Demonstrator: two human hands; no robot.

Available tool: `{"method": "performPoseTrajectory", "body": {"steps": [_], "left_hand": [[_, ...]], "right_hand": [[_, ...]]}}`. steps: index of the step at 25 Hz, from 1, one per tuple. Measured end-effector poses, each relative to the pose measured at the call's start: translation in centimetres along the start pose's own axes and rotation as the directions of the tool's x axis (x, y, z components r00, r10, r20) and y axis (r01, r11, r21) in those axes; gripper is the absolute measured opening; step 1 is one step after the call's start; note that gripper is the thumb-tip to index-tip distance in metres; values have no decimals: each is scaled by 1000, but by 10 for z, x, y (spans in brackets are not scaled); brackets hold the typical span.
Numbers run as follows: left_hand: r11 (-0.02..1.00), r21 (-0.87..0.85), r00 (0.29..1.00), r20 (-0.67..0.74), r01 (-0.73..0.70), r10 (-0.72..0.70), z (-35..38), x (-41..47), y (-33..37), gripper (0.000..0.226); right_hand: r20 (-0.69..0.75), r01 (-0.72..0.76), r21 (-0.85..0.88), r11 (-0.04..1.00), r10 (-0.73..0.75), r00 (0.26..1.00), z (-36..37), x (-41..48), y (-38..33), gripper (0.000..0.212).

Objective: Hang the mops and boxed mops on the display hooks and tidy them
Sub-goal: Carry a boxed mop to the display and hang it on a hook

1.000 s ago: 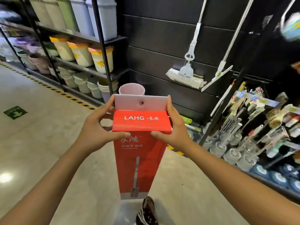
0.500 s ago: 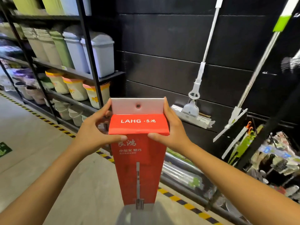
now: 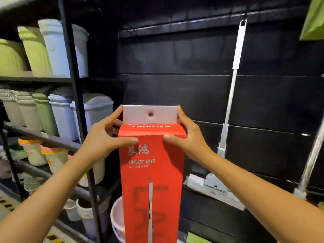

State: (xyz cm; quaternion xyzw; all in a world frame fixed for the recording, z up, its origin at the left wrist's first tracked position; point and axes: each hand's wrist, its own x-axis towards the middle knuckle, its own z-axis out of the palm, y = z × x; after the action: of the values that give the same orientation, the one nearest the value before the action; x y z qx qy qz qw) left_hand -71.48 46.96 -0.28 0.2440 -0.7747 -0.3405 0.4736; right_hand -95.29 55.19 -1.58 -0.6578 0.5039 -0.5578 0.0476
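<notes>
Boxed mop [image 3: 151, 172] stands upright, closed. Left hand [image 3: 103, 142] and right hand [image 3: 187, 139] pinch its top corners. Bins [image 3: 52, 50] sit shelved at nine o'clock.

**Red box [image 3: 150, 172] lifted higher**

The left hand [image 3: 105, 142] and right hand [image 3: 189, 139] raised the red box up the black wall [image 3: 175, 58]. The view tilted upward. The hanging mop [image 3: 235, 85] showed its top on a hook [image 3: 244, 14], and the floor slid mostly out of sight.

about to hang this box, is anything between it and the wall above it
Nothing visible. The box, gripped by the left hand and right hand, has black wall straight above its hang hole. The hung mop is off to the right, apart. No free hook shows.
</notes>
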Motion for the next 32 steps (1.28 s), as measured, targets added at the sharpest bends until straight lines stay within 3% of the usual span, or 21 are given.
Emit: {"method": "performPoseTrajectory", "body": {"steps": [3,7,13,20,32], "left_hand": [[998,-29,999,21,-47,47,-23,71,-26,116],[986,-67,986,51,-153,157,-43,157,-49,107],[948,-85,952,-33,-305,303,-75,258,-62,96],[919,-35,915,-121,-392,385,-123,343,-63,128],[856,-94,855,-170,-508,489,-234,464,-85,125]], "right_hand": [[-34,43,-14,999,-43,998,14,63,13,97],[-99,101,-51,994,-106,989,24,134,27,69],[-97,276,-52,960,-280,955,32,245,42,69],[-65,395,-100,913,-402,913,46,365,44,118],[-100,457,-82,886,-464,880,120,514,14,119]]}}
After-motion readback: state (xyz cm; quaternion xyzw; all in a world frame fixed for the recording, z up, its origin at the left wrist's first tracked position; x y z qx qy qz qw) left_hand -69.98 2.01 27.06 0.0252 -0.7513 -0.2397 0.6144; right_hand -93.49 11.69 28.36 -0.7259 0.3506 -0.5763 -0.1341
